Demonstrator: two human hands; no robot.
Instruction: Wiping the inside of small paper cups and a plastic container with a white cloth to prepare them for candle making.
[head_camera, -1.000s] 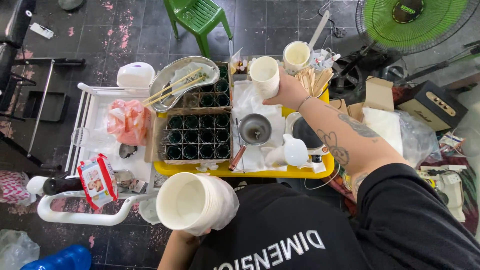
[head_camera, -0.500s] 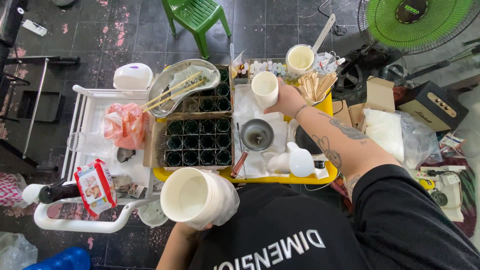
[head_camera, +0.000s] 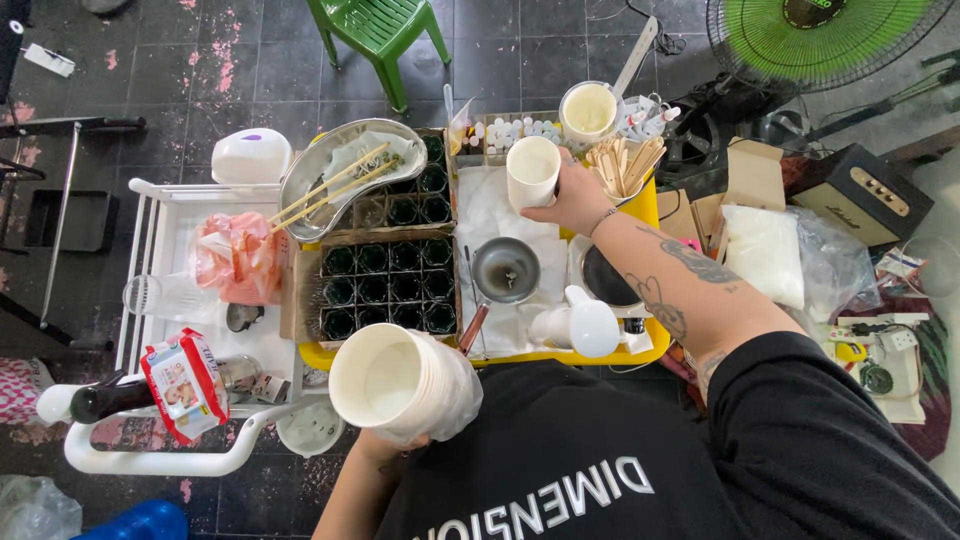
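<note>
Right hand (head_camera: 578, 200): fingers wrapped around the side of a single white paper cup (head_camera: 532, 172), clamped on it and holding it upright above the far part of the yellow tray (head_camera: 648, 205). The cup sits in the air just left of a bundle of wooden sticks (head_camera: 622, 163) and near a round tub of pale wax (head_camera: 588, 108).

Left hand (head_camera: 385, 445): mostly hidden beneath a stack of white paper cups (head_camera: 400, 380) in a clear plastic sleeve. It grips the stack from below, held close to the body at the near edge of the tray; how the fingers lie cannot be told.

Beneath the raised cup lie a white cloth (head_camera: 490, 215), a small metal bowl (head_camera: 505, 268) and a dark round pot (head_camera: 608, 280). Left of these, a cardboard box (head_camera: 385, 285) holds dark glass jars.

Risk: the stack is tilted with its open end outward and held only from below; cups could slide out onto the jars. The raised cup is close to the sticks, and a brush against them could scatter them.

Count: one cup in the right hand; one sleeved stack, number of cups not countable; one metal bowl; one wax tub; twelve jars in the nearer block, more beyond partly covered by a metal dish (head_camera: 350, 175) carrying two chopsticks
</note>
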